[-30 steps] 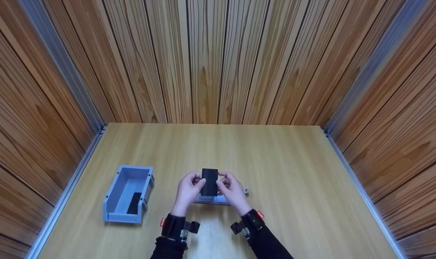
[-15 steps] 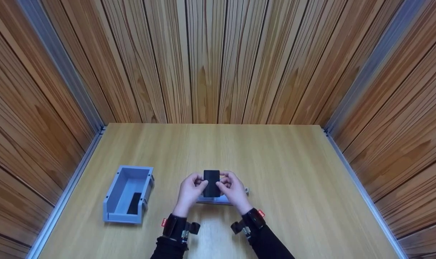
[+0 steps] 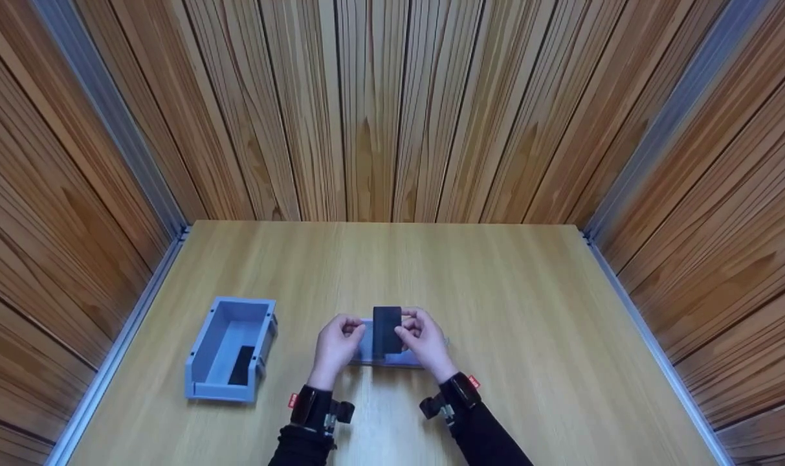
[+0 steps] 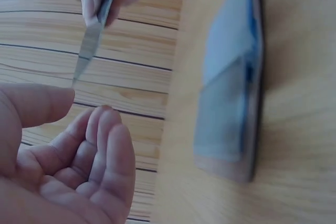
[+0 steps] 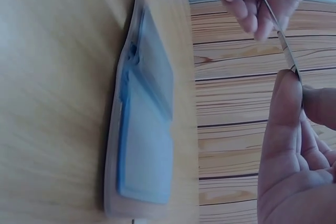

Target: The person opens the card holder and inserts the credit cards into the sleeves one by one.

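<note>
In the head view, my right hand (image 3: 424, 340) pinches a thin black rectangular card (image 3: 387, 330) by its right edge, between thumb and fingers. The card stands raised in front of me, and the right wrist view shows the card (image 5: 286, 51) nearly edge-on. My left hand (image 3: 338, 343) is just to its left, off the card, thumb and bent fingers apart with nothing between them. Below both hands a flat bluish holder (image 3: 365, 355) lies on the table, partly covered by the card and right hand. From the left wrist, this holder (image 4: 226, 82) shows two raised panels on a brownish base.
A blue-grey open bin (image 3: 198, 390) stands on the table to the left, with another black flat piece (image 3: 241, 366) inside it. The wooden table (image 3: 528, 362) is bounded by metal rails and plank walls (image 3: 379, 110).
My left hand has let go of the black card and drawn slightly left. My right hand has carried the card a little to the right and turned it slightly.
</note>
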A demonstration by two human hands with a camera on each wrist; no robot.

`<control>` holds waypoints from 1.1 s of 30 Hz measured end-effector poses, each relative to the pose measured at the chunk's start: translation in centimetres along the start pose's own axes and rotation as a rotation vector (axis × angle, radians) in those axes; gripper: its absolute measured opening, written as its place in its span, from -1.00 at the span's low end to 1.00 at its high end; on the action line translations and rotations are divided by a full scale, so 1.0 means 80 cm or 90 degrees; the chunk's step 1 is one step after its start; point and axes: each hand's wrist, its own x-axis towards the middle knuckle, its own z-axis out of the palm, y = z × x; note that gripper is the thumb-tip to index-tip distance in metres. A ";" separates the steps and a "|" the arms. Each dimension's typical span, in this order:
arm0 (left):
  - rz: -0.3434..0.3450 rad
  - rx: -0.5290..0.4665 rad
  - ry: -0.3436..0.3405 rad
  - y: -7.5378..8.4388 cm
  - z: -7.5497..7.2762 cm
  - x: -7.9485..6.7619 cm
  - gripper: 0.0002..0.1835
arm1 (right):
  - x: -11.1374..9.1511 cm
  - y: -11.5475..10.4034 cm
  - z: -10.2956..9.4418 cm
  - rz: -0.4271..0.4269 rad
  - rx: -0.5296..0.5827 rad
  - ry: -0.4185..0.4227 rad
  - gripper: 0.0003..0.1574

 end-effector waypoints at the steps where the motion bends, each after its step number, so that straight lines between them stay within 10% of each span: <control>1: -0.008 0.006 0.005 -0.003 0.000 0.000 -0.87 | -0.001 -0.005 -0.001 0.002 0.001 0.002 -0.61; 33: -0.087 0.204 0.037 -0.047 0.013 0.002 -0.66 | 0.004 0.063 -0.019 0.085 -0.152 0.038 -0.63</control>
